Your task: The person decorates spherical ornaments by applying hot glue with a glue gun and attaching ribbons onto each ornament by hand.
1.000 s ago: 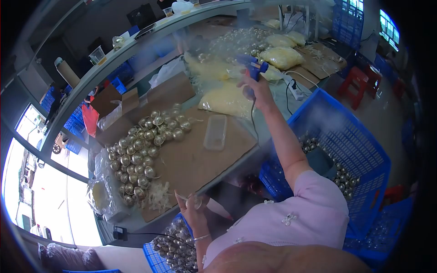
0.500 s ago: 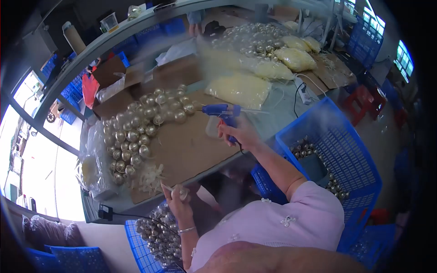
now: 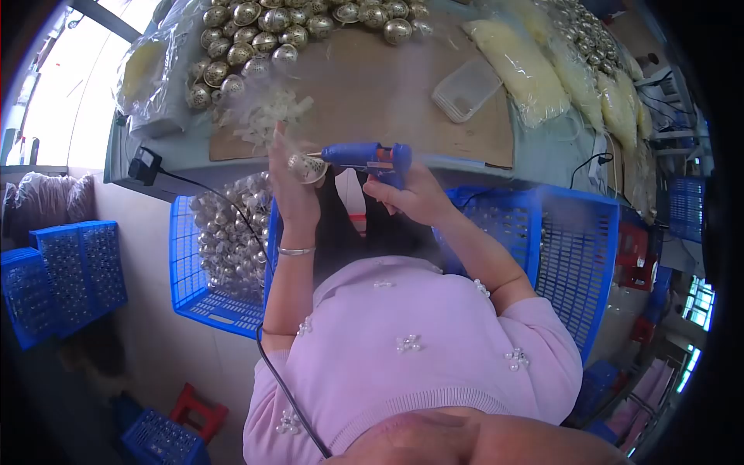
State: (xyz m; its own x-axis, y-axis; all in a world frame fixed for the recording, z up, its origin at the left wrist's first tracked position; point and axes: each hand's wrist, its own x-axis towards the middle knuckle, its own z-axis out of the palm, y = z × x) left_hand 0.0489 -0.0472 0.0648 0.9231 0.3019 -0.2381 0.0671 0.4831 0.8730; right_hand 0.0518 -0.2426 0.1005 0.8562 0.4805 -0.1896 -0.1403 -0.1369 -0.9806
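Observation:
My left hand grips a patterned silver-gold ball ornament near the table's front edge, fingers pointing up. My right hand is wrapped around the handle of a blue hot glue gun. The gun points left, its metal nozzle right at the top of the ornament. Just beyond my left fingertips lies a pile of pale translucent strips on a brown cardboard sheet.
More ball ornaments cover the cardboard's back left. A clear plastic box and bags of pale yellow sticks lie right. Below the table stand blue crates, one full of ornaments. A black cable hangs by my left arm.
The view has tilted down. My right hand has brought the glue gun down and left to the ornament in my left hand; before, it was held away over the cardboard.

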